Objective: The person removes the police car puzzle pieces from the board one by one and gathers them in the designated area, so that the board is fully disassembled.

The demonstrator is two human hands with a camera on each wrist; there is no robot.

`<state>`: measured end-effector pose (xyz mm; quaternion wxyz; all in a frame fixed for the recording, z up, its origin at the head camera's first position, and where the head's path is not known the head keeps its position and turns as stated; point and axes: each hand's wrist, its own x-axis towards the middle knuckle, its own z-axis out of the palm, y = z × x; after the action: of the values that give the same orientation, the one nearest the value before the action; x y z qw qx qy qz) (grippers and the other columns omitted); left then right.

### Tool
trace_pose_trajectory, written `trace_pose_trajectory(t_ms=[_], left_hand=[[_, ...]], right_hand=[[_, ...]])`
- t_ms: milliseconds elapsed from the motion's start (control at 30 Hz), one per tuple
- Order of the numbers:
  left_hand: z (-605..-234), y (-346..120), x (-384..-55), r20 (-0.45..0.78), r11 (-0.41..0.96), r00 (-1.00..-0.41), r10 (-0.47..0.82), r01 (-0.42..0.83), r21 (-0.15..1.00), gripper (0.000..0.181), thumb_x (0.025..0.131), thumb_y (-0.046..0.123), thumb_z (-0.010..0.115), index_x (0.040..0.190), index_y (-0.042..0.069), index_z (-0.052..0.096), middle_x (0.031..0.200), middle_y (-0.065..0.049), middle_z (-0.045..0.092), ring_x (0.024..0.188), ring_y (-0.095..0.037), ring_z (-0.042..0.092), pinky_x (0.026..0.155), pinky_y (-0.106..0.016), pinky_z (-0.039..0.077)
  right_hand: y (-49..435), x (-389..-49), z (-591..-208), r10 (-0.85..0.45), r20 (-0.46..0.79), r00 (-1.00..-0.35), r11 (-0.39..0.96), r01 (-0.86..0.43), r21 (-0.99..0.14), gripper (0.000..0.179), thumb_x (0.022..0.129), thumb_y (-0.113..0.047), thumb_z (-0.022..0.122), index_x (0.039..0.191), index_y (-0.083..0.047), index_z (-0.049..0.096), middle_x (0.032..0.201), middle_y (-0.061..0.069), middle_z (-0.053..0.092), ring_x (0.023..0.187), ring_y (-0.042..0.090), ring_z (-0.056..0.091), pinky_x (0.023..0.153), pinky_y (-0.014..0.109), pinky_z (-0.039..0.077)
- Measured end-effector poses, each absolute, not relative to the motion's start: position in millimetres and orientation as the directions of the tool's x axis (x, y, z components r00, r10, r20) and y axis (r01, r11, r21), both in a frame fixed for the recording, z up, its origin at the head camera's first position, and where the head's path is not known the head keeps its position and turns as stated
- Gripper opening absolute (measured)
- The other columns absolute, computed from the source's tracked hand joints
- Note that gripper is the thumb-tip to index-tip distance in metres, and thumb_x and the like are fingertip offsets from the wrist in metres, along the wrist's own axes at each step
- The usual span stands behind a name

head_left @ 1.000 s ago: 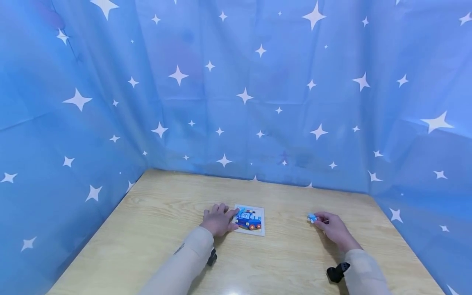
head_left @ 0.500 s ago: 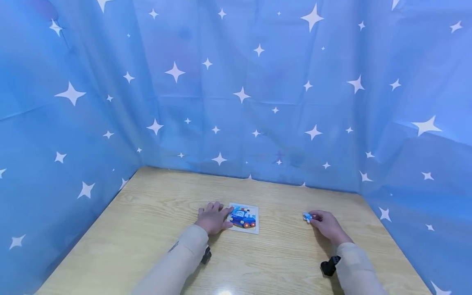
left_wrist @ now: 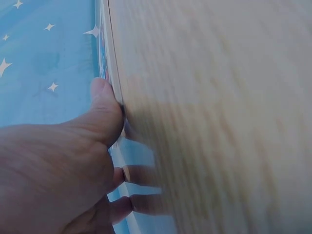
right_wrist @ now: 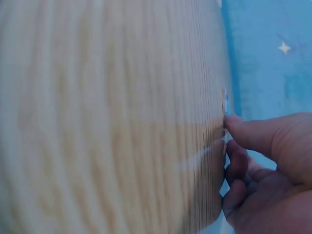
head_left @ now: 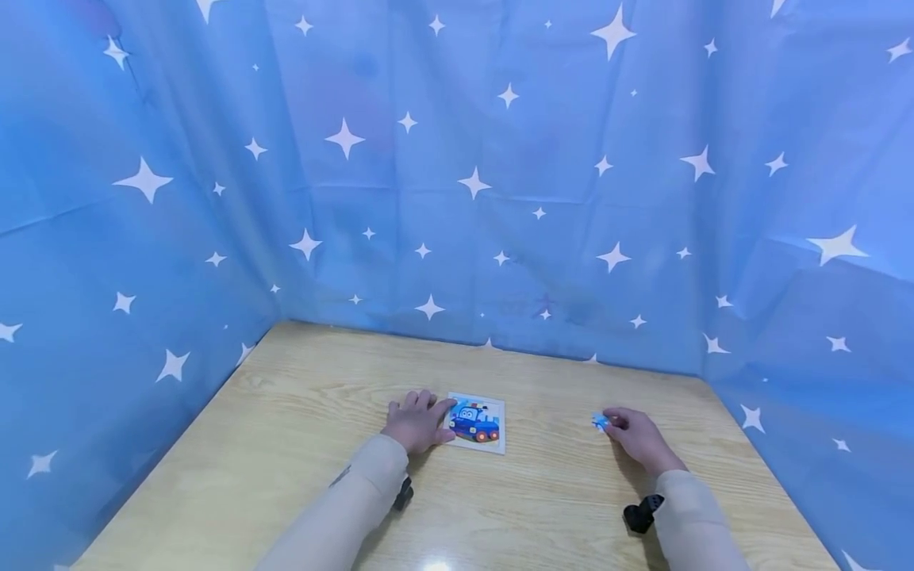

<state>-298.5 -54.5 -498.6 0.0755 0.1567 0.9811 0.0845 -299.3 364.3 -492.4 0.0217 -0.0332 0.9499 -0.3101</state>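
A small square jigsaw puzzle (head_left: 502, 428) with a cartoon blue truck and a white border lies flat on the table. My left hand (head_left: 417, 424) rests at its left side, fingers spread, with thumb and index finger on the border. The left wrist view shows the thumb (left_wrist: 100, 92) against the puzzle, which is seen nearly edge-on. Well to the right, my right hand (head_left: 639, 436) pinches a light-blue puzzle piece (head_left: 598, 422) between thumb and fingers, close over the tabletop. In the right wrist view the piece (right_wrist: 225, 101) shows edge-on beyond the thumb tip.
The wood-grain table (head_left: 543, 500) extends around both hands. Blue curtains (head_left: 471, 254) with white stars enclose it at the back and on both sides. Black wrist cameras (head_left: 641, 514) sit under both sleeves (head_left: 343, 500).
The view has shifted slightly with the head. My left hand stays at the puzzle's left side. My right hand keeps its hold on the piece, which has turned a little.
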Motion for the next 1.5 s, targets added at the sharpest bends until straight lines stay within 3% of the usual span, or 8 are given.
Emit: trace_pose_trajectory(t_ms=[233,433,533,767,1233,1500], left_hand=[[-500,-50,-304,-0.109,0.932,-0.937,0.332,0.308,0.189,0.067,0.099,0.059,0.054,0.158,0.033,0.037,0.146,-0.006,0.041,0.129,-0.028,0.036,0.098,-0.057,0.036],[-492,-52,-297,-0.140,0.940,-0.942,0.306,0.274,0.205,0.066,0.099,0.058,0.055,0.158,0.033,0.038,0.144,-0.004,0.042,0.125,-0.026,0.037,0.098,-0.053,0.035],[-489,-54,-293,-0.137,0.940,-0.943,0.302,0.271,0.207,0.066,0.098,0.057,0.056,0.157,0.033,0.039,0.142,-0.003,0.042,0.123,-0.025,0.038,0.095,-0.052,0.035],[-487,-53,-290,-0.133,0.936,-0.941,0.310,0.278,0.215,0.066,0.098,0.056,0.057,0.157,0.031,0.040,0.144,-0.004,0.043,0.122,-0.025,0.038,0.096,-0.052,0.035],[-492,-53,-291,-0.136,0.943,-0.946,0.295,0.265,0.200,0.066,0.097,0.059,0.056,0.156,0.033,0.040,0.145,-0.005,0.043,0.125,-0.026,0.039,0.098,-0.053,0.036],[-490,-52,-292,-0.131,0.944,-0.944,0.302,0.277,0.179,0.066,0.098,0.059,0.054,0.157,0.033,0.040,0.143,-0.005,0.043,0.122,-0.025,0.039,0.096,-0.053,0.037]], right_hand=[[364,-297,-487,-0.056,0.000,-0.998,0.821,-0.046,-0.569,0.040,0.103,-0.008,0.055,0.137,0.013,0.052,0.116,0.027,0.060,0.104,0.038,0.059,0.081,0.048,0.051],[331,-302,-477,-0.094,0.033,-0.995,0.791,-0.094,-0.604,0.041,0.103,-0.009,0.055,0.138,0.012,0.052,0.110,0.022,0.059,0.093,0.030,0.059,0.068,0.039,0.049],[311,-306,-473,-0.122,0.018,-0.992,0.762,-0.105,-0.639,0.042,0.104,-0.012,0.056,0.140,0.009,0.052,0.112,0.020,0.059,0.091,0.027,0.059,0.067,0.037,0.049],[271,-315,-474,-0.173,0.012,-0.985,0.730,-0.136,-0.669,0.038,0.103,-0.010,0.058,0.137,0.006,0.057,0.111,0.014,0.061,0.086,0.022,0.059,0.068,0.036,0.049],[200,-322,-487,-0.220,0.032,-0.975,0.721,-0.185,-0.668,0.025,0.101,-0.007,0.062,0.123,0.000,0.069,0.107,0.007,0.066,0.094,0.020,0.060,0.080,0.038,0.053],[180,-321,-489,-0.265,0.054,-0.963,0.710,-0.233,-0.664,0.023,0.100,-0.005,0.062,0.121,0.003,0.069,0.109,0.011,0.066,0.098,0.023,0.062,0.086,0.045,0.053]])
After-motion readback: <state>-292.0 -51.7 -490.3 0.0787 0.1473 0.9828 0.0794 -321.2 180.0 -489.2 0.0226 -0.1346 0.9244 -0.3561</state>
